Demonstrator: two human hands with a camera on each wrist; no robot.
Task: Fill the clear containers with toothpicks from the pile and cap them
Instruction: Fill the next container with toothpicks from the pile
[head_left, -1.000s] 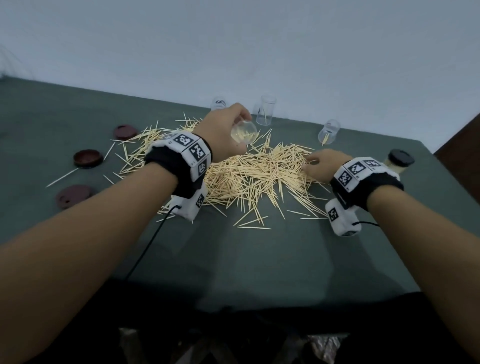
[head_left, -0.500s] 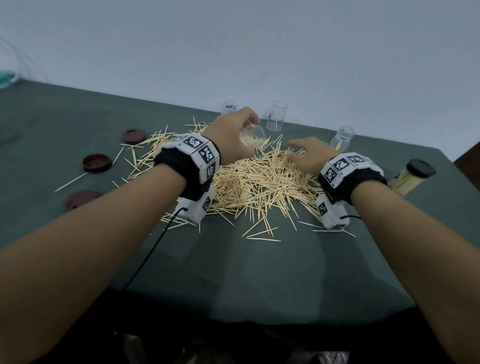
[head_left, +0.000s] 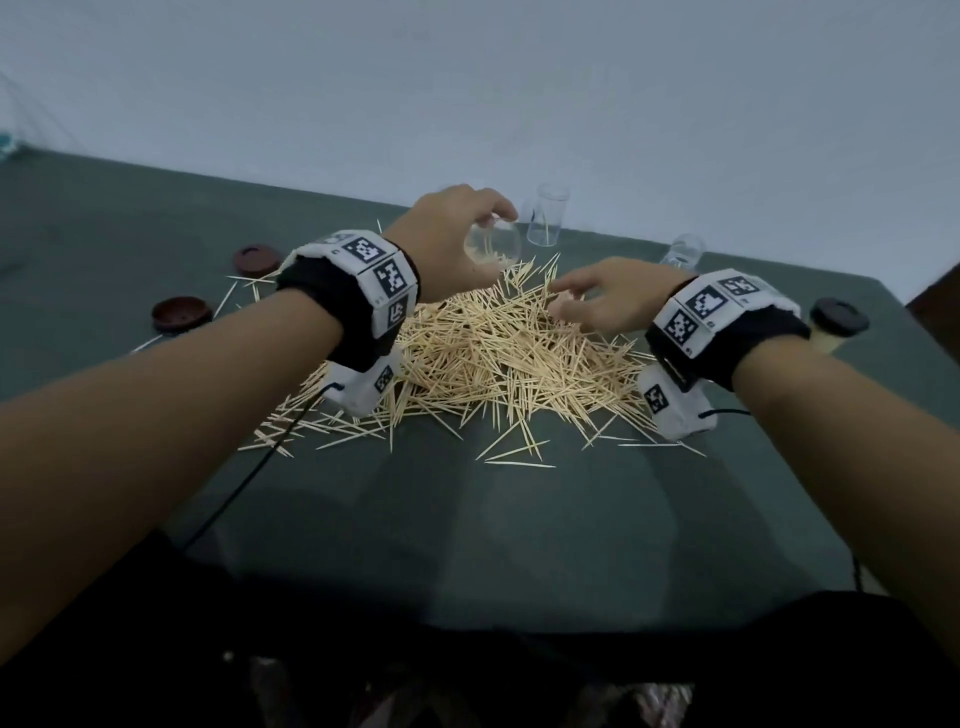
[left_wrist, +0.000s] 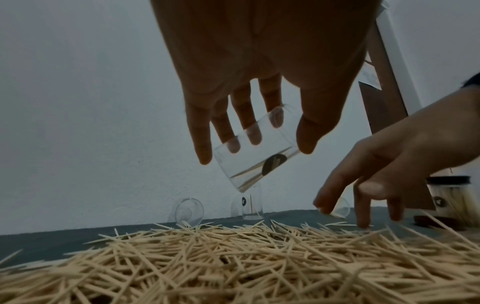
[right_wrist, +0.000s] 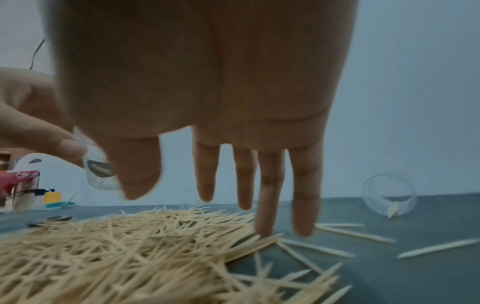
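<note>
Behind the toothpick pile (head_left: 498, 353), past the left hand (head_left: 447, 234) gripping a clear container (head_left: 492, 244) and the slack-fingered right hand (head_left: 602, 301), stand spare containers (head_left: 548, 213).

Heap of pale wooden toothpicks (head_left: 498, 353) spread across the green table, clear container (head_left: 492, 244) tilted above its far edge with a few toothpicks inside, another clear container (head_left: 546, 221) upright beyond, filled black-capped container (head_left: 834, 327) at right

No legible text; wristbands (head_left: 387, 275) bear only square coded markers.
</note>
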